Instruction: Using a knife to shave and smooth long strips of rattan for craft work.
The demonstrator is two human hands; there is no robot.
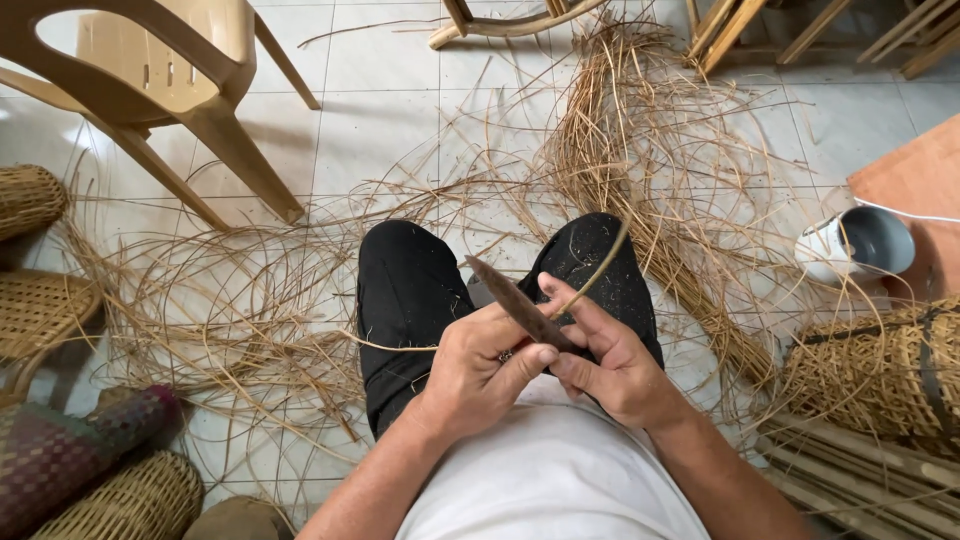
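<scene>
Even, bright daylight across the pale tiled floor (pixel 380 120); no harsh glare. Soft shadow falls right and downward from the tan plastic chair (pixel 150 70), so light enters from upper left (the tiles are brightest there). Wide-angle distortion bends the frame edges. Centre is sharp; the thin dry cane strands (pixel 640 150) are resolved individually. Slight softness in the lower corners.

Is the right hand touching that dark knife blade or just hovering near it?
Touching. In the head view, the right hand has its thumb laid along the dark knife blade, with no gap between them, while the left hand grips the lower end.
</scene>
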